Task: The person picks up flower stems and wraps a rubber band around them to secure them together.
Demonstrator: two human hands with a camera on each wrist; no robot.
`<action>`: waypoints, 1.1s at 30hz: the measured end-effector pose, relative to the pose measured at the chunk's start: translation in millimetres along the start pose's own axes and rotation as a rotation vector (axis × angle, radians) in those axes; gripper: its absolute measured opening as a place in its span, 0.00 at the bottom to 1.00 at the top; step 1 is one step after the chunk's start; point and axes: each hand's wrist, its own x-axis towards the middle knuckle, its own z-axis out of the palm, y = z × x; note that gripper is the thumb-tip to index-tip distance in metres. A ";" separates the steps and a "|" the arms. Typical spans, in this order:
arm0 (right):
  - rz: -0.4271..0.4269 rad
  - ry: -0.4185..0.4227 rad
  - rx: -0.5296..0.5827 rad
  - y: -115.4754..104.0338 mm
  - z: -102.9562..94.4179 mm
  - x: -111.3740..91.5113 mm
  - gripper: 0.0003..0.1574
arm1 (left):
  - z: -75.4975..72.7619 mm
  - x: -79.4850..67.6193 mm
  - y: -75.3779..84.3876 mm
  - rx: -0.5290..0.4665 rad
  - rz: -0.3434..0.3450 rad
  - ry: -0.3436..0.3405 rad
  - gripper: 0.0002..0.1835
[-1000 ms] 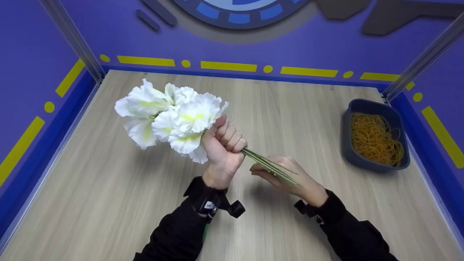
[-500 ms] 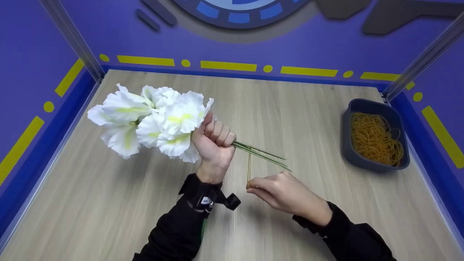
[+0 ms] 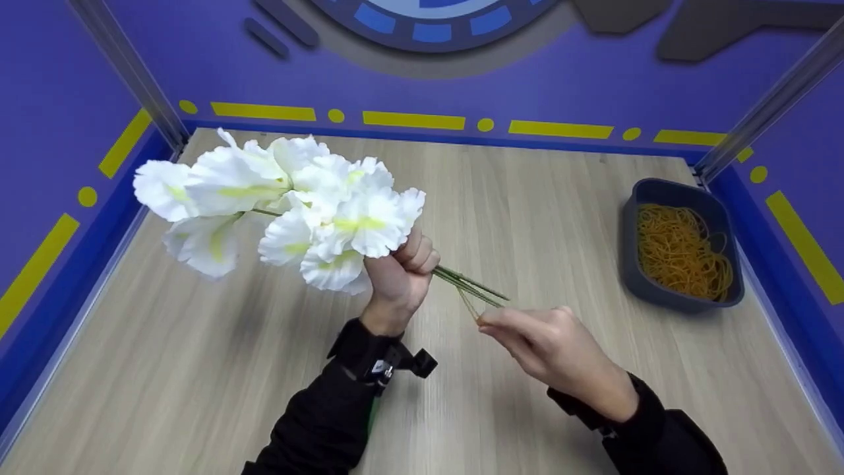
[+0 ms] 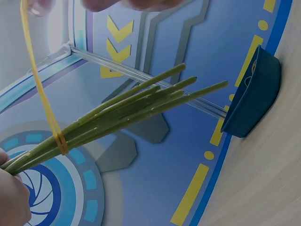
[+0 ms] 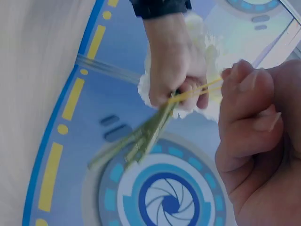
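Note:
My left hand (image 3: 399,284) grips a bunch of white flowers (image 3: 356,224) with yellow-marked petals, the fingers curled round the stems just below the blooms. Several green stems (image 4: 122,110) stick out past the fist toward the right. Round those stems, close to the left hand, loops a thin yellow rubber band (image 4: 46,101). My right hand (image 3: 560,356) pinches the other end of the band between thumb and fingertips and pulls it taut, down and right of the stems. In the right wrist view the band (image 5: 195,92) runs from the stems to the right fingertips.
A dark grey tub (image 3: 686,300) stands at the right side of the wooden table (image 3: 527,218), with many yellow-brown rubber bands (image 3: 679,251) inside. Blue printed panels (image 3: 422,92) with yellow marks enclose the table at the back and sides.
The right hand has come out from behind the stems, drawing the rubber band taut, then shifted right. The flowers first swung left, then turned so the blooms spread wider.

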 end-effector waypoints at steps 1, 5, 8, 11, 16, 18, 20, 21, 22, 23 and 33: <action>0.004 0.025 -0.009 1.5 -3.5 0.2 0.09 | 0.1 -0.3 -0.5 0.016 -0.009 -0.004 0.29; 0.067 0.123 -0.044 8.5 -16.1 -0.7 0.11 | 0.4 -1.3 -2.1 0.023 -0.047 -0.031 0.27; 0.138 0.185 -0.074 14.8 -23.2 -2.2 0.09 | 1.2 -2.4 -2.6 0.004 -0.080 -0.059 0.28; 0.208 0.212 -0.099 21.6 -29.0 -3.2 0.04 | 3.0 -3.8 -2.6 -0.003 -0.124 -0.097 0.30; 0.298 0.211 -0.114 32.5 -36.3 -5.3 0.13 | 6.9 -6.4 -2.3 -0.018 -0.211 -0.164 0.31; 0.317 0.216 -0.107 37.8 -37.9 -6.0 0.15 | 8.0 -6.9 -2.3 -0.041 -0.241 -0.185 0.32; 0.328 0.218 -0.107 43.8 -38.5 -6.8 0.15 | 8.4 -6.9 -2.6 -0.079 -0.268 -0.195 0.31; 0.331 0.216 -0.108 47.0 -38.2 -7.2 0.15 | 8.4 -6.7 -2.8 -0.105 -0.281 -0.193 0.31; 0.335 0.214 -0.109 50.1 -37.4 -7.5 0.15 | 8.3 -6.4 -3.1 -0.134 -0.290 -0.189 0.30; 0.338 0.211 -0.110 53.1 -36.3 -7.8 0.15 | 8.1 -6.2 -3.4 -0.165 -0.298 -0.182 0.30; 0.357 0.140 -0.105 71.5 -16.8 -9.7 0.13 | 8.3 -4.8 -5.6 -0.415 -0.324 -0.131 0.30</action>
